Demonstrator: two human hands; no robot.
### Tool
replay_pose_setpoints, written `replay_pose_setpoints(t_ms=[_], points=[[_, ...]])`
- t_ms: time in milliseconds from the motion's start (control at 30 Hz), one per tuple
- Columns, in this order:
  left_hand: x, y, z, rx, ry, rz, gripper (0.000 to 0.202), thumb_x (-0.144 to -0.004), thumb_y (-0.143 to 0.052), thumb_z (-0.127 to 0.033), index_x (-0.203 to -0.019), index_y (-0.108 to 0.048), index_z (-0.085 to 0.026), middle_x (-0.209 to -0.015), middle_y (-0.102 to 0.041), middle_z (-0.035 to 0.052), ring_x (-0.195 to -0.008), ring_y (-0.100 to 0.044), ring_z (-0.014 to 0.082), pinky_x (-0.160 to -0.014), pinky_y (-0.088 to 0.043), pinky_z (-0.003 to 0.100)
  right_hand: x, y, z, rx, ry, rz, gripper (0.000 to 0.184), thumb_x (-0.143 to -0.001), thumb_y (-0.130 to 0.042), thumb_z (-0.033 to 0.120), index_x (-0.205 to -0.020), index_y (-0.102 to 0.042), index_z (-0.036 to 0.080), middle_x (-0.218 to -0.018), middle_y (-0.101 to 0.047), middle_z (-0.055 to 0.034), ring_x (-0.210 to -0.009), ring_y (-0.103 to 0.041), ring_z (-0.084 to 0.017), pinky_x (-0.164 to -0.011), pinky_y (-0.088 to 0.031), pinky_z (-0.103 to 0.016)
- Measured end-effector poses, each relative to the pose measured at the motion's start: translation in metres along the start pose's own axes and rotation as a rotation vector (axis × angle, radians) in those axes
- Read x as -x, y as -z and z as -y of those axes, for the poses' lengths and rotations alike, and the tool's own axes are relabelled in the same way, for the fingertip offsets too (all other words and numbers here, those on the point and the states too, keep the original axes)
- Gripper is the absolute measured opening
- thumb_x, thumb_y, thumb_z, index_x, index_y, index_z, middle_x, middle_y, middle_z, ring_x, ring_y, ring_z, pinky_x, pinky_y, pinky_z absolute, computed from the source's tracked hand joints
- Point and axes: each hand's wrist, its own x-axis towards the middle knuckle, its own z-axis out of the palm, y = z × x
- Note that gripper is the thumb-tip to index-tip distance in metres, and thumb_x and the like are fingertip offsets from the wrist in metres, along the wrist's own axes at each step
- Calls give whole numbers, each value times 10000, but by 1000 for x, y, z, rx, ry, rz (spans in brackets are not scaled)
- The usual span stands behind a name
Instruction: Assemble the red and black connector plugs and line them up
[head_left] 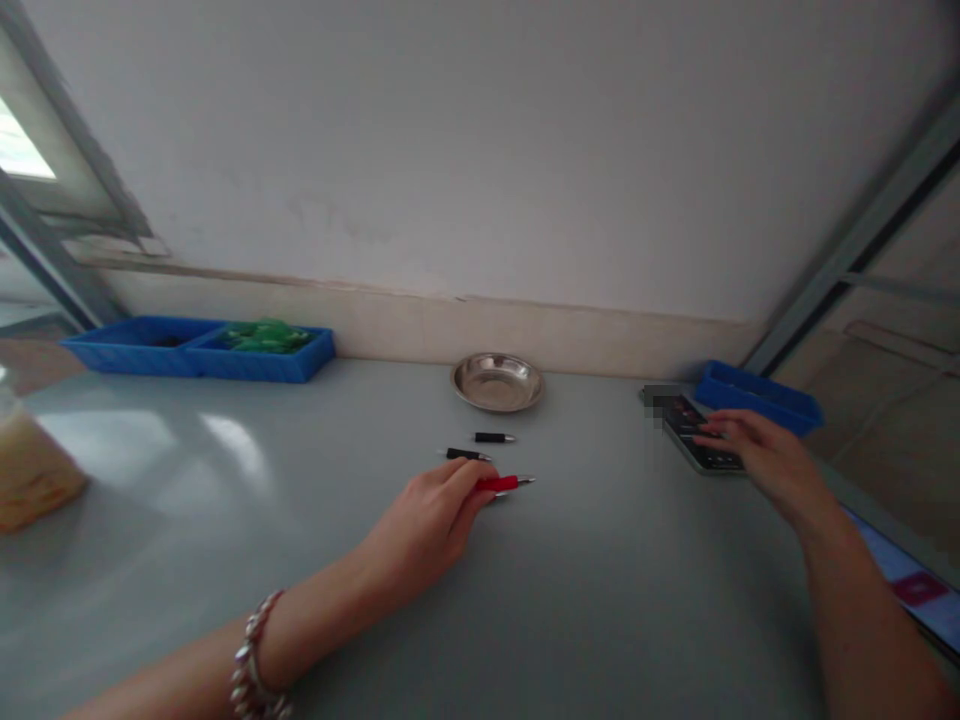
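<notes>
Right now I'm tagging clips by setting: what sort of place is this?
Likely a small assembly or sorting bench: blue bins along the wall, a steel dish, and short pens on the grey table, the red pen in the left hand.

head camera looks forward-down, close over the table (600,600).

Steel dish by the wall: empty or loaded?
Empty: the steel dish shows only bare, shiny metal inside, with nothing resting in it.
</notes>
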Motion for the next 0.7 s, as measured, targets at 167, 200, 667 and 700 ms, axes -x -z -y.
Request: replay_pose_setpoints(t_ms=[167,200,667,700], points=[[1,0,-1,-5,12,10,188,-884,-344,-221,-921,-519,-162,-824,-592,48,-716,-562,161,-648,-448,276,-5,5,-9,15,13,-81,157,-728,-487,313,-807,-545,190,-808,-601,-62,-718,-636,-199,-808,-447,-414],[2,0,-1,-4,17,21,185,-885,-345,-221,-920,-517,-164,-821,-590,46,-712,-559,160,-643,-446,274,-5,6,-11,18,10,-94,146,-730,-480,296,-810,-544,191,-802,-602,-63,-716,-636,-198,-801,-449,-410],[2,1,-3,-3,28,22,192,-882,-359,-228,-916,-530,-149,-802,-578,51,-678,-544,153,-622,-434,266,28,-41,39,255,253,-59,283,-761,-451,425,-811,-581,178,-742,-621,-59,-739,-580,-206,-699,-427,-347],[2,1,-3,-9,30,19,186,-879,-364,-226,-911,-530,-147,-801,-577,51,-667,-540,151,-613,-432,264,36,-54,50,256,302,28,295,-777,-434,433,-806,-579,178,-754,-624,-57,-745,-578,-195,-698,-423,-331]])
